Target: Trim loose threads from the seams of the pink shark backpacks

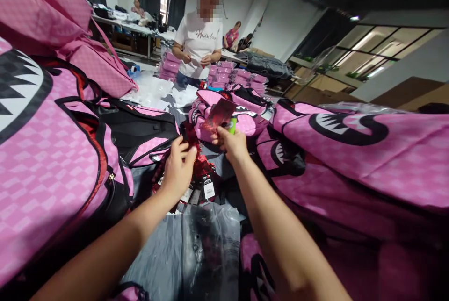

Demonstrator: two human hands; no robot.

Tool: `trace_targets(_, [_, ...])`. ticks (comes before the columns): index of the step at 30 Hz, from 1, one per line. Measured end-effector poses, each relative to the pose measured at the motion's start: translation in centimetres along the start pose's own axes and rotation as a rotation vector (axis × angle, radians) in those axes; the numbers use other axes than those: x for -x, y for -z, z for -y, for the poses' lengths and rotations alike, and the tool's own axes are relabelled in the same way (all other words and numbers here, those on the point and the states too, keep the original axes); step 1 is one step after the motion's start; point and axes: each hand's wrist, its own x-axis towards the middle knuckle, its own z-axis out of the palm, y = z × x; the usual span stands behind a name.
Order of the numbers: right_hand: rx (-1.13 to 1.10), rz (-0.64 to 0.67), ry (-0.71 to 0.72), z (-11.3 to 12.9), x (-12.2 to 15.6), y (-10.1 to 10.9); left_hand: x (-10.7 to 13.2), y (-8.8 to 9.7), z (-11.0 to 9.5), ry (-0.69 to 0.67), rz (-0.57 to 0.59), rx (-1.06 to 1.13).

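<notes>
Amid at least four backpacks (59, 175), right fingers (221, 133) clamp one red sheet (221, 113), left fingers (178, 147) apart.

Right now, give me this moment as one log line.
left hand: loosely open, near hang tags | right hand: holding dark red sheet | both sides: pink backpacks

Grey table (156, 249): pink backpacks (56, 189), heap of tags (208, 189), clear plastic bag (212, 245).

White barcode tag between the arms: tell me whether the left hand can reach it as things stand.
Likely yes: the left hand is close by, and nothing appears to cover the front of the white barcode tag.
</notes>
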Motion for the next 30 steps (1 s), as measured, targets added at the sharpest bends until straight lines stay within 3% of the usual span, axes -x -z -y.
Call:
trace_targets(2, [0.027,-0.001,-0.040,1.1,-3.5,-0.2,3.3,2.3,4.1,-0.101,0.092,-0.269])
trace_targets(5, [0.064,-0.013,-0.070,1.5,-7.5,-0.9,8.4,5.3,11.8,-0.212,0.186,-0.784])
trace_targets(7, [0.089,-0.017,-0.070,0.9,-9.0,-1.6,10.8,6.1,16.1,-0.296,0.242,-1.009])
trace_targets(9, [0.109,-0.023,-0.056,-0.1,-9.9,-2.1,12.1,6.1,18.6,-0.354,0.261,-1.126])
trace_targets(11, [0.118,-0.026,-0.033,-1.1,-10.3,-2.5,12.5,5.7,19.3,-0.382,0.251,-1.179])
trace_targets(18, [0.102,0.014,0.027,-3.7,-9.6,-2.8,12.3,5.3,18.3,-0.380,0.256,-1.231])
trace_targets(30, [0.159,0.203,0.017,-2.9,-8.2,-7.1,12.2,5.3,18.9,-0.355,0.295,-1.200])
